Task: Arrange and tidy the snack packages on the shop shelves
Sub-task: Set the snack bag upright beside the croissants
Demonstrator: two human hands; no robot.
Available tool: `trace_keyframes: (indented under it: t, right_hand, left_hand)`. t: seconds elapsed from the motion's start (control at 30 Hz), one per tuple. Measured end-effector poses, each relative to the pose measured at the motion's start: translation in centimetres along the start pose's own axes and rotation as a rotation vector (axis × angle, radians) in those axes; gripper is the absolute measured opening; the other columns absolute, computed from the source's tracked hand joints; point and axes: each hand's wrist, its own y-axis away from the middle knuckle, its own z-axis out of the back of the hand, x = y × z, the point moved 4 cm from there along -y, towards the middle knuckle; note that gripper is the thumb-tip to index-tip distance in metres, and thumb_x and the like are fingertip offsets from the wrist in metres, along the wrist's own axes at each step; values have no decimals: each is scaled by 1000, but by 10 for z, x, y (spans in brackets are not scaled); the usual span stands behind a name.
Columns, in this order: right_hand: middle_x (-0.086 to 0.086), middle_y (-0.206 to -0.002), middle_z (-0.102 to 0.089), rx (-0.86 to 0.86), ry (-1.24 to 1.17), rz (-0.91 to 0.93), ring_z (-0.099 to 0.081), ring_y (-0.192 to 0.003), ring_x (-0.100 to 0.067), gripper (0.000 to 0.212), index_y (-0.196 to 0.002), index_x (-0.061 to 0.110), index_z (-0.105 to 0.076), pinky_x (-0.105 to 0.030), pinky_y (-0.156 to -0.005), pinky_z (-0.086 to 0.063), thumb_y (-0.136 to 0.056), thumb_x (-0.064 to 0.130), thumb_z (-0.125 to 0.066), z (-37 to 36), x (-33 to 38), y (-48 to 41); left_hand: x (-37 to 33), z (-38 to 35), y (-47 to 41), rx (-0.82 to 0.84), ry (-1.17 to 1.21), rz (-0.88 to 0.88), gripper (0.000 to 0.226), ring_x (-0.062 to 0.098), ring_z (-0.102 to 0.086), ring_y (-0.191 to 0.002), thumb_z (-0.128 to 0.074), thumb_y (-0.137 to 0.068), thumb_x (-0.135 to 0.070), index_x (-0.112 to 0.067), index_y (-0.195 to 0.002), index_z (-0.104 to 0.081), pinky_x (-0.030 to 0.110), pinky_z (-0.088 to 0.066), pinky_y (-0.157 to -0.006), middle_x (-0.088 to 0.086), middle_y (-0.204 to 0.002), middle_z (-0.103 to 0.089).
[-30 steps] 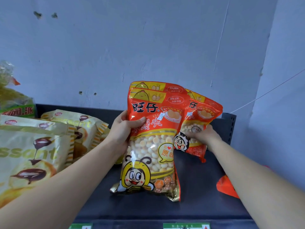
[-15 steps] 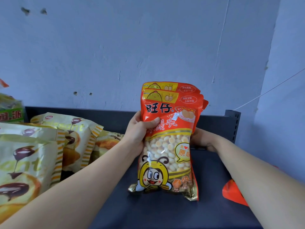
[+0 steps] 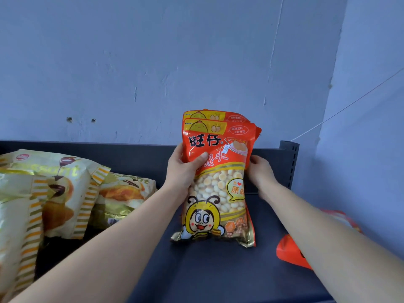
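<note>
A stack of orange biscuit-ball bags (image 3: 215,178) with a bee cartoon stands upright on the dark shelf (image 3: 196,274), near its middle. My left hand (image 3: 185,171) grips the stack's left edge, thumb across the front bag. My right hand (image 3: 260,173) presses against the stack's right edge, its fingers hidden behind the bags. At least two bags show at the top, one behind the other. Another orange bag (image 3: 293,254) lies at the right under my right forearm, mostly hidden.
Yellow croissant bags (image 3: 54,193) lie piled on the shelf's left half. A dark metal upright (image 3: 289,162) stands at the shelf's back right corner. A blue-white wall runs behind, and a thin wire crosses the right wall.
The third orange bag, which my right hand held tilted to the right, is now tucked behind the stack. My right hand sits at the stack's right edge. The view shifted right.
</note>
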Motion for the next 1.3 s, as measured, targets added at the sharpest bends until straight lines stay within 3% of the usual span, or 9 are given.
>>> trace_keyframes:
  t: [0.13,0.23,0.33,0.43,0.6,0.77,0.93,1.13,1.3]
  right_hand:
    - [-9,-118,-66,304,-368,-141,-59,-116,-30,86,-114,21,-67,-50,-102,-44,-70,88,-37,10,29,30]
    - [-7,-123,-65,557,-351,-87,-60,-117,-31,99,-125,29,-58,-50,-96,-50,-49,93,-47,10,34,50]
    - [4,-121,-67,635,-153,55,-63,-111,-17,107,-136,34,-41,-40,-93,-51,-43,60,-88,4,39,60]
    - [6,-118,-67,542,-46,151,-64,-108,-11,95,-136,28,-41,-37,-101,-48,-55,27,-91,5,47,61]
    - [10,-120,-64,441,-136,205,-61,-111,-10,94,-127,41,-46,-40,-99,-49,-47,32,-95,13,38,61]
    - [11,-126,-59,286,-148,296,-56,-118,-9,103,-133,38,-39,-42,-102,-46,-46,34,-94,20,43,59]
    - [13,-127,-53,541,54,148,-53,-115,-3,138,-143,33,-21,-27,-93,-47,-28,52,-94,14,28,56]
    - [7,-130,-56,705,141,-13,-57,-117,-11,129,-147,31,-16,-34,-102,-46,-42,30,-92,9,5,60]
    - [14,-117,-57,582,138,84,-57,-103,1,97,-134,31,-26,-11,-75,-50,-63,6,-87,8,16,60]
  left_hand:
    - [0,3,7,-37,-56,-66,36,15,-70,-94,-74,-83,-25,-29,-114,-55,37,-58,-82,-5,-107,-69]
    - [-3,4,9,-71,-158,-82,40,15,-68,-95,-72,-85,-31,-29,-119,-52,39,-57,-85,-7,-109,-67]
    - [-4,0,12,-39,-292,-28,53,17,-65,-102,-67,-86,-44,-31,-130,-42,43,-53,-92,-6,-120,-63]
    - [-7,0,18,154,-293,134,90,17,-62,-103,-78,-68,-54,-31,-139,-27,36,-52,-87,-5,-124,-59]
    - [-8,17,36,601,-543,246,114,12,-58,-111,-92,-57,-19,-36,-141,-17,29,-52,-86,-7,-127,-55]
    - [-11,12,34,453,-532,-15,113,3,-57,-98,-82,-67,5,-38,-146,-14,16,-54,-66,-17,-111,-53]
    - [-5,13,29,483,-599,35,106,-1,-52,-91,-80,-72,1,-35,-146,-12,8,-49,-58,-20,-106,-47]
    - [18,17,31,692,-594,204,119,11,-53,-121,-86,-63,-1,-48,-137,-7,33,-50,-99,-12,-134,-50]
    - [26,17,27,572,-651,74,129,12,-54,-120,-87,-60,-2,-46,-145,-1,37,-50,-99,-13,-132,-50]
